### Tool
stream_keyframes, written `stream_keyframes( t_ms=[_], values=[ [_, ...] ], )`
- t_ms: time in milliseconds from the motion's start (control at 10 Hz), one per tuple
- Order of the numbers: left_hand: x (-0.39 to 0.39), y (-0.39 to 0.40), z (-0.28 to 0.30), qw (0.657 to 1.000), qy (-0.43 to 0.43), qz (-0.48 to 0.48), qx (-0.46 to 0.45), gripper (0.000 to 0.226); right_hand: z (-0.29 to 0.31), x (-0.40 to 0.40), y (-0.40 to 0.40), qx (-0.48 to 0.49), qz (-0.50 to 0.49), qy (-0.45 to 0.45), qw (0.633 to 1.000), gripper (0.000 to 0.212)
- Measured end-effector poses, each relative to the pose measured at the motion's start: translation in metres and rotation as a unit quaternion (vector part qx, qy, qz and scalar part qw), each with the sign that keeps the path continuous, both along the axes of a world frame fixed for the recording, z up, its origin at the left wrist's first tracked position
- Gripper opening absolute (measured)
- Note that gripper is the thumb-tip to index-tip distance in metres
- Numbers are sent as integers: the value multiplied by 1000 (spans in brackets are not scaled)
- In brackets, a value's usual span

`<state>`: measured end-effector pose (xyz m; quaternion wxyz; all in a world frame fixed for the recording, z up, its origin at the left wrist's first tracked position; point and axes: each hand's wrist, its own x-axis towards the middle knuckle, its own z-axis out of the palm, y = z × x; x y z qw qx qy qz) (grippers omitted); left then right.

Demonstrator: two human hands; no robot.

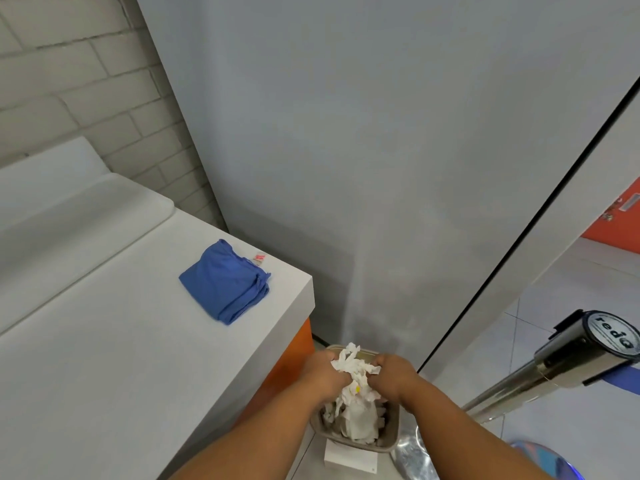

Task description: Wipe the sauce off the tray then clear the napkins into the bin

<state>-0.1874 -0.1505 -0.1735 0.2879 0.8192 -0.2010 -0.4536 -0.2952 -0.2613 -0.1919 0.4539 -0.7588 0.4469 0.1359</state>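
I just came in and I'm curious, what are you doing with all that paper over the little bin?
A person is clearing used white napkins into the small bin on the floor beside the white counter. The left hand and the right hand both grip the crumpled bundle right above the bin, which already holds more napkins. One napkin has a small yellow spot. A folded blue cloth lies on the counter, untouched. No tray is in view.

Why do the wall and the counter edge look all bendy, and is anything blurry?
Head view: the wide-angle lens curves the brick wall and counter; the blue cloth looks sharp; the napkins between both hands and the bin look soft; lighting is even, shadows faint.
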Motion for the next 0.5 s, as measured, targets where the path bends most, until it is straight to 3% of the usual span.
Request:
stream_keyframes(
  t_ms=[100,200,300,400,500],
  values=[
    [-1,-4,-7,995,97,29,-22,29,-6,-1,-1,17,-10,-6,1000,24],
    [-3,-6,-6,981,176,82,-24,31,-18,-6,-5,32,-25,-10,999,46],
    [-1,-5,-10,976,193,104,-1,35,-25,-9,-7,21,-36,-6,999,47],
    [-1,-3,-9,985,148,86,34,35,-26,-8,-5,1,-77,-37,996,36],
    [0,-4,-15,997,50,60,4,25,-16,-4,-3,44,-150,-88,984,30]
  ],
)
